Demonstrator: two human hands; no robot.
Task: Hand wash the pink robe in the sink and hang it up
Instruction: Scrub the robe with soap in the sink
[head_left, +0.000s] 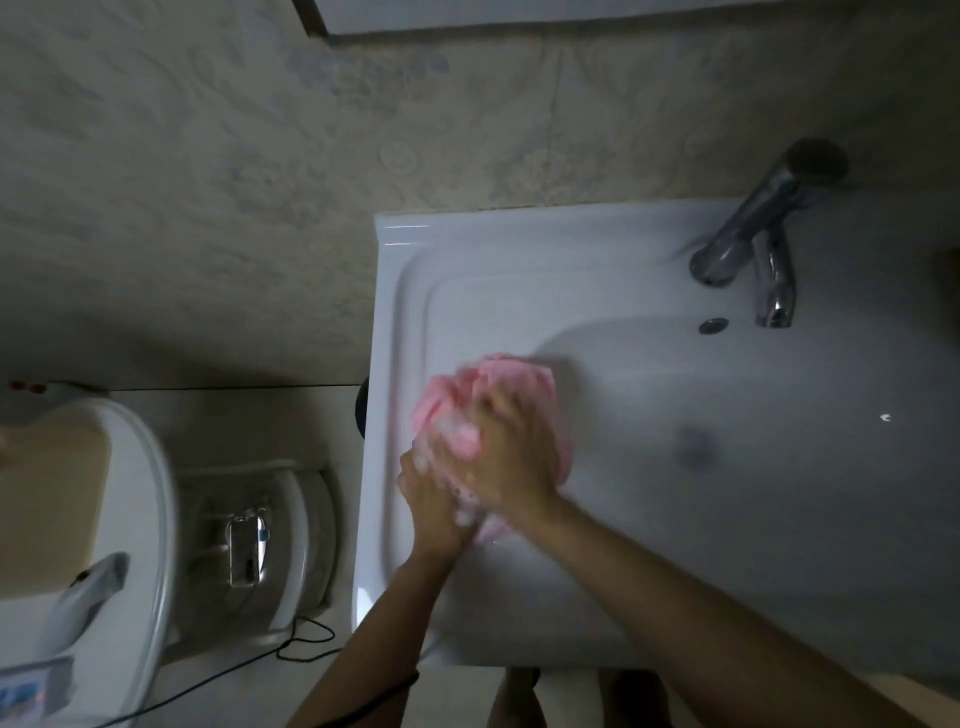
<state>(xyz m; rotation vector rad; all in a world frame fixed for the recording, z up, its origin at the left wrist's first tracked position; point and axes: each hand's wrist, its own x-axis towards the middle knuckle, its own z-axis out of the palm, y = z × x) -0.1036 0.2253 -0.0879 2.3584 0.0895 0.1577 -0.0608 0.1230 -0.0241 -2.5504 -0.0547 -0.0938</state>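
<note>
As we bunch the pink robe (501, 382) between our two hands, it sits over the left side of the white sink (405, 312), where the flat ledge meets the bowl. Whether it rests on the porcelain or hangs just above it we cannot tell through the blur. Our left hand (431, 493) grips the bundle from below and our right hand (511, 457) is curled over its top. White suds (467, 512) sit between the palms.

We judge the cloth to be soft and limp, and heavy now with water. It is slick with soap, so a loose pinch may slide off. A full fistful of gathered folds should hold better than a single hem. For lifting it out, the collar or shoulders would be the places to take, though neither can be picked out in this wad.

To the right the bowl lies open as far as the drain (696, 447), which gives room for dunking and wringing. The chrome faucet (753, 234) stands at the back right, well apart from the hands. The sink's left rim is near, and beyond it the floor drops away, with a black cable (306, 644) lying on it, so drips and slack cloth belong bowl-side.
</note>
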